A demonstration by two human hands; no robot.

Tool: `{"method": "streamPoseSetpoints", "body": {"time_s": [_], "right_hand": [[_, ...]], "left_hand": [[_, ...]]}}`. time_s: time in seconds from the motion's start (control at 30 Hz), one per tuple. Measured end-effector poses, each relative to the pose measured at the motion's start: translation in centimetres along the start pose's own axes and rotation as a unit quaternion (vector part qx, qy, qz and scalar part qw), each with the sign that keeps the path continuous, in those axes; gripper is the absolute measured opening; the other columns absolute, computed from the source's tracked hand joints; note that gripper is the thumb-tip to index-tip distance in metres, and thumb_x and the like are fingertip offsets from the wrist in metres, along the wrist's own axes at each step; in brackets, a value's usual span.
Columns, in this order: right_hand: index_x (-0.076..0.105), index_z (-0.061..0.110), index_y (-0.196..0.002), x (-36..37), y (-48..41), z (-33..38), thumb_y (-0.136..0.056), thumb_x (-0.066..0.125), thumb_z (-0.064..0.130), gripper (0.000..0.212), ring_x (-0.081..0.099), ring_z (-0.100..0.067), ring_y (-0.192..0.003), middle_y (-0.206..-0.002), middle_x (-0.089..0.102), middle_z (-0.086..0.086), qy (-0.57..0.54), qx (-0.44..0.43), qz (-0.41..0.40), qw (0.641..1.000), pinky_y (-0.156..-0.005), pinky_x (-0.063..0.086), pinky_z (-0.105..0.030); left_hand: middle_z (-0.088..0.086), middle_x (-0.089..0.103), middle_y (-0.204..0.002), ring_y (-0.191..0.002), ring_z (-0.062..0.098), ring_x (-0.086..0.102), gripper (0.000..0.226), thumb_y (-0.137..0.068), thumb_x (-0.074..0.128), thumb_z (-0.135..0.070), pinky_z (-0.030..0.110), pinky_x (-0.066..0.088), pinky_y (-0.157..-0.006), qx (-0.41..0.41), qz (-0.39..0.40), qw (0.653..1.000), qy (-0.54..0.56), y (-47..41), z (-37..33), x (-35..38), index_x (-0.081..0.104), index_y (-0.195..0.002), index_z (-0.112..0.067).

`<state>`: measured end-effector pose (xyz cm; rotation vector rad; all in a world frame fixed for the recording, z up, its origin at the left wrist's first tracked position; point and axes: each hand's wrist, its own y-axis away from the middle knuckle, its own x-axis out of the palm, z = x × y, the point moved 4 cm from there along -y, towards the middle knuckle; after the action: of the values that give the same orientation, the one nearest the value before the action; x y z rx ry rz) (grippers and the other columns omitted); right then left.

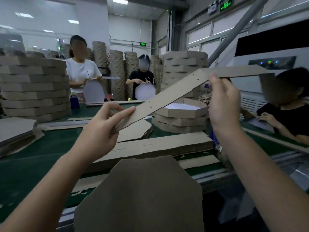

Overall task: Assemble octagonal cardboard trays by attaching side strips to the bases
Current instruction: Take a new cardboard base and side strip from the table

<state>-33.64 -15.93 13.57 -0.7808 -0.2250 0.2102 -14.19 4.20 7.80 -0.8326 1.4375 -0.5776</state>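
Observation:
A long brown cardboard side strip (170, 96) is held up in the air, slanting from lower left to upper right, then bending flat to the right. My left hand (103, 129) pinches its lower left end between thumb and fingers. My right hand (222, 101) grips the strip near its bend. Below them, close to me, an octagonal cardboard base (140, 196) lies flat at the table's near edge. A pile of flat side strips (160, 146) lies on the green table just beyond the base.
Finished trays are stacked mid-table (180, 119) and in tall piles at left (35, 87) and back (184, 66). Flat bases lie at far left (16, 129). Two people stand across the green table (41, 153); a third sits at right (287, 113).

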Motion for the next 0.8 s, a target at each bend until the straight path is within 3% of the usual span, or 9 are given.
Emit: {"method": "streamPoseSetpoints", "body": {"time_s": [0.13,0.2,0.27,0.33,0.47,0.63,0.8], "right_hand": [[0.057,0.024,-0.071,-3.5,-0.3,-0.4,-0.086,0.047,0.05,0.032,0.058,-0.006,-0.067,-0.067,0.06,0.009,0.002,0.043,-0.055,0.998,-0.067,0.045,-0.032],[0.058,0.024,-0.072,-5.1,0.2,-1.5,-0.091,0.047,0.041,0.028,0.059,-0.001,-0.065,-0.065,0.063,0.013,-0.007,0.08,-0.087,0.993,-0.066,0.046,-0.028],[0.059,0.023,-0.073,-6.3,0.9,-2.9,-0.094,0.048,0.036,0.027,0.06,-0.005,-0.067,-0.065,0.062,0.012,-0.016,0.139,-0.114,0.984,-0.067,0.046,-0.03],[0.061,0.022,-0.078,-7.4,1.8,-4.7,-0.096,0.047,0.037,0.027,0.061,-0.015,-0.068,-0.069,0.065,0.005,-0.02,0.206,-0.118,0.971,-0.064,0.048,-0.033],[0.062,0.019,-0.092,-9.7,3.2,-8.2,-0.098,0.044,0.034,0.025,0.067,-0.013,-0.056,-0.076,0.069,0.001,-0.038,0.302,-0.113,0.946,-0.053,0.051,-0.028],[0.067,0.014,-0.08,-12.0,5.3,-11.5,-0.1,0.038,0.036,0.041,0.068,-0.017,-0.051,-0.074,0.075,-0.004,0.018,0.408,-0.032,0.912,-0.044,0.049,-0.022],[0.07,0.005,-0.069,-12.2,5.9,-11.4,-0.1,0.043,0.029,0.048,0.063,-0.013,-0.042,-0.064,0.073,-0.006,0.146,0.382,0.055,0.911,-0.039,0.043,-0.019]], "left_hand": [[0.002,0.056,-0.116,-0.091,0.019,0.053,0.071,-0.084,0.059,0.002,0.029,0.04,-0.068,-0.004,0.0,1.0,-0.015,-0.6,-1.8,1.6,0.041,-0.143,-0.032],[0.001,0.061,-0.112,-0.092,0.024,0.057,0.064,-0.087,0.059,-0.004,0.03,0.041,-0.064,-0.011,-0.008,1.0,-0.025,-0.7,-2.7,2.5,0.044,-0.143,-0.031],[0.0,0.062,-0.11,-0.092,0.026,0.059,0.059,-0.09,0.058,-0.008,0.034,0.047,-0.061,-0.021,-0.016,1.0,-0.018,-0.9,-3.6,3.3,0.045,-0.141,-0.033],[0.001,0.062,-0.11,-0.093,0.027,0.059,0.056,-0.091,0.056,-0.01,0.037,0.049,-0.064,-0.023,-0.012,1.0,0.0,-1.2,-4.3,4.3,0.045,-0.141,-0.033],[0.001,0.059,-0.112,-0.096,0.026,0.056,0.056,-0.092,0.054,-0.011,0.041,0.048,-0.072,-0.026,0.016,0.999,0.034,-1.4,-5.5,6.9,0.043,-0.142,-0.034],[0.0,0.057,-0.104,-0.091,0.025,0.054,0.051,-0.097,0.048,-0.016,0.037,0.045,-0.07,-0.041,0.038,0.998,0.04,-1.3,-6.6,9.7,0.04,-0.143,-0.037],[0.0,0.056,-0.102,-0.09,0.026,0.054,0.051,-0.096,0.049,-0.017,0.04,0.047,-0.067,-0.053,0.05,0.996,0.046,-1.2,-7.0,10.8,0.042,-0.142,-0.036]]}}
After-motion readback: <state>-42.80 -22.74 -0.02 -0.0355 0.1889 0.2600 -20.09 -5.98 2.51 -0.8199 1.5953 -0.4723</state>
